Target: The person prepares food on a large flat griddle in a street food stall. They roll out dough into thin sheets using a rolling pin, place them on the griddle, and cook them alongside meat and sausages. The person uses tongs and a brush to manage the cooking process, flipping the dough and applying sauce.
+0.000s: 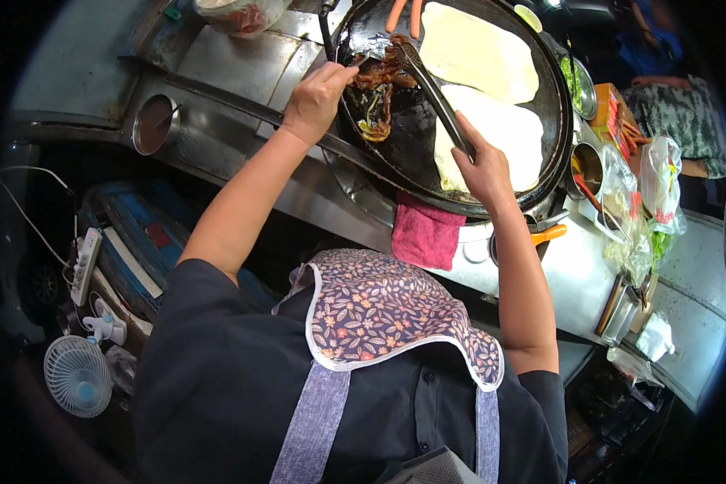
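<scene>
My right hand (484,166) grips metal food tongs (438,103), whose tips touch browned meat (381,75) on the round black griddle (408,139). At the griddle's left side, my left hand (317,100) is closed on a utensil; only its metal end shows beside the meat, so its kind is unclear. Cooked egg or vegetable scraps (375,129) lie just below the meat. To the right of the tongs are two pale flatbreads (490,142), (478,51), the lower one partly behind the tongs and my right hand. Two sausages (415,18) lie near the griddle's top edge.
A pink cloth (426,236) hangs at the griddle's front edge. On the left stands a metal pot of brown sauce (154,124). To the right are a bowl of chopped greens (581,88), a pot with a red-handled utensil (585,169) and plastic bags (662,178). Another person's camouflage sleeve (677,115) is beyond.
</scene>
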The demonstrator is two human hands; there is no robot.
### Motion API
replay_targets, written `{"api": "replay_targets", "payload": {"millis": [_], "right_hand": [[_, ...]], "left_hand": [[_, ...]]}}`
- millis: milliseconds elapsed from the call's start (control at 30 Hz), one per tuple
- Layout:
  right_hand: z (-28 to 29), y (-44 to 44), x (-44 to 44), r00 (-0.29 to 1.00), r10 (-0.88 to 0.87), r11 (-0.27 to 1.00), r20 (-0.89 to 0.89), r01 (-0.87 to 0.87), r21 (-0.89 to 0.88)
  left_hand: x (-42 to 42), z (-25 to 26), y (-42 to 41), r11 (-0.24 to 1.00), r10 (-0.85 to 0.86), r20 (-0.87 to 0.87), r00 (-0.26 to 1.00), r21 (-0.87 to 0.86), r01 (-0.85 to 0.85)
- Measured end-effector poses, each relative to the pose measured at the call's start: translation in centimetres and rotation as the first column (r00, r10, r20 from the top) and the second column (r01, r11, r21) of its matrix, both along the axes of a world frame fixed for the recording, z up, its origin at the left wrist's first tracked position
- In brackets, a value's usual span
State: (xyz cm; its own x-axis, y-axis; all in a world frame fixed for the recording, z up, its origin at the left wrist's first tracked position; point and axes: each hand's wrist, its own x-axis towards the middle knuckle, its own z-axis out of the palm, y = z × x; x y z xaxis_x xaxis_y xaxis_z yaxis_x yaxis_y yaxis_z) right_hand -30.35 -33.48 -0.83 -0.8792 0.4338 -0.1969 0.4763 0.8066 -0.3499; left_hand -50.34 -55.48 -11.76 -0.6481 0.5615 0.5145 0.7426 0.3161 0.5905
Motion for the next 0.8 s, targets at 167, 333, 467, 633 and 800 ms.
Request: {"api": "replay_targets", "payload": {"millis": [167, 333, 467, 633, 800], "right_hand": [[3.6, 1.1, -0.2, 0.937, -0.311, 0.701, 0.16, 0.34, -0.627], [4.8, 0.7, 2.3, 0.883, -0.366, 0.324, 0.295, 0.418, -0.849], [2.6, 0.0, 2.3, 0.886, -0.356, 0.187, 0.298, 0.379, -0.906], [1.8, 0.2, 2.3, 0.891, -0.355, 0.018, 0.284, 0.31, -0.95], [1.8, 0.0, 2.9, 0.883, -0.375, -0.023, 0.28, 0.294, -0.956]], "left_hand": [[0.0, 0.4, -0.2, 1.0, 0.024, 0.023, 0.999, 0.007, -0.024], [-1.9, 0.0, 2.2, 0.986, 0.049, 0.344, 0.938, 0.131, -0.099], [-3.6, 0.0, 4.6, 0.985, 0.057, 0.556, 0.829, 0.102, -0.137], [-3.9, 1.7, 4.7, 0.985, 0.064, 0.738, 0.672, 0.062, -0.161], [-3.0, 3.0, 4.1, 0.983, 0.04, 0.775, 0.63, 0.082, -0.163]]}}
